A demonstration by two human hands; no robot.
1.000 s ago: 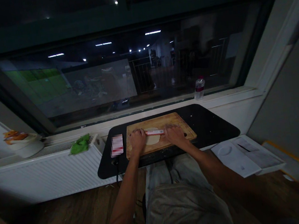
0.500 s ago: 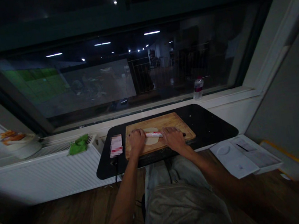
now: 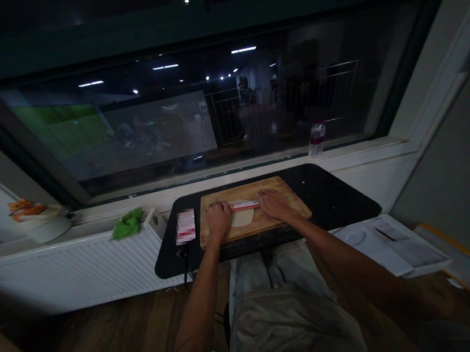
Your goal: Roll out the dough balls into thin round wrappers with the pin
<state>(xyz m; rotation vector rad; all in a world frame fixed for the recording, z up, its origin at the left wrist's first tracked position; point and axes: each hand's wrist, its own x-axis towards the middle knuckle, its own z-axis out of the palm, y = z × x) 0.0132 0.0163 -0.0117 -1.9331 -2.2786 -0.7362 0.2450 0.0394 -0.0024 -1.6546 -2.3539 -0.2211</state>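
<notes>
A thin round of pale dough (image 3: 242,218) lies flat on a wooden cutting board (image 3: 260,230). Across the dough's far part runs a slim rolling pin (image 3: 245,205) with a red-and-white wrapper on its middle. My left hand (image 3: 218,217) is closed over the pin's left end, low over the board. The other end is under my right hand (image 3: 274,203), its fingers curled round it. Both pin ends are hidden by my hands.
The board rests on a black table (image 3: 338,196) with rounded corners. Left of it lies a blurred pink-and-white packet (image 3: 186,227). A bottle (image 3: 316,139) stands on the windowsill; a green cloth (image 3: 128,223) and a white bowl (image 3: 47,224) sit on the radiator. White boxes (image 3: 395,244) lie at right.
The rolling pin has moved away from me across the dough with both hands, and turned from slightly slanted to nearly level. More dough shows on the near side. The view has shifted slightly.
</notes>
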